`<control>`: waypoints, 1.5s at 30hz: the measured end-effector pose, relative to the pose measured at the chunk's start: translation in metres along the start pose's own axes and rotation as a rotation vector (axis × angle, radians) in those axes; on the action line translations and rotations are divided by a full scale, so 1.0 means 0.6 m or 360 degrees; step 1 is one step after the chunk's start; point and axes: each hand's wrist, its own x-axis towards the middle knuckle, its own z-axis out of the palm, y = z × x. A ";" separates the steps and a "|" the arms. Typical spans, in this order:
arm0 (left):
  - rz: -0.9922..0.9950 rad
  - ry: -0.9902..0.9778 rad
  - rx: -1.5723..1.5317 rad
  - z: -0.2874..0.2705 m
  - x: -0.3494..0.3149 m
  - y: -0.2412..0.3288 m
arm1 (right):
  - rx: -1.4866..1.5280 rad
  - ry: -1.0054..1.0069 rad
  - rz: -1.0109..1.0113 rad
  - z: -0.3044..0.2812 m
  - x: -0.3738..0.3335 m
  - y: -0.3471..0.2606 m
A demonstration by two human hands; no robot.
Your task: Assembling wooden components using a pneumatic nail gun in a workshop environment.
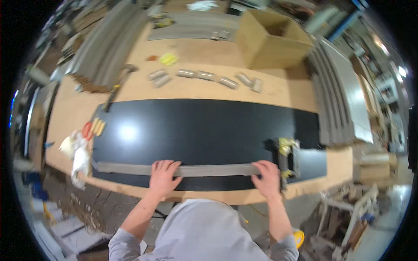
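Note:
A long, narrow grey strip (pixel 217 170) lies along the near side of a glossy black panel (pixel 196 130). My left hand (pixel 163 178) grips it left of its middle, fingers over the far edge and thumb toward the near side. At its right end my right hand (pixel 267 178) is closed over the strip in the same way. Just past the right hand, a staple gun or nailer with yellow parts (pixel 286 156) rests on the panel. What lies under my fingers is hidden.
Several short grey rolls (pixel 205 76) lie behind the panel, with a yellow wad (pixel 168 59). A hammer (pixel 116 89), red-handled scissors (pixel 87 129) and white cloth (pixel 80 158) sit at left. Grey profile stacks (pixel 111 43) flank both sides. An open cardboard box (pixel 261 50) stands far right.

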 end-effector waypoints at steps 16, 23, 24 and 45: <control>0.0265 0.0178 -0.0137 0.001 0.026 -0.013 | -0.0113 -0.0390 0.0125 -0.045 -0.037 0.011; -0.0404 0.0958 -0.0460 0.058 0.052 0.054 | 0.0890 -0.0739 0.0705 -0.012 -0.171 0.017; -0.0615 0.0900 -0.0786 0.076 0.052 0.059 | 0.0901 -0.0665 0.0739 -0.009 -0.185 0.018; -0.1128 0.0717 -0.2776 0.109 0.199 0.320 | 0.1004 -0.0678 0.0960 -0.106 -0.281 0.014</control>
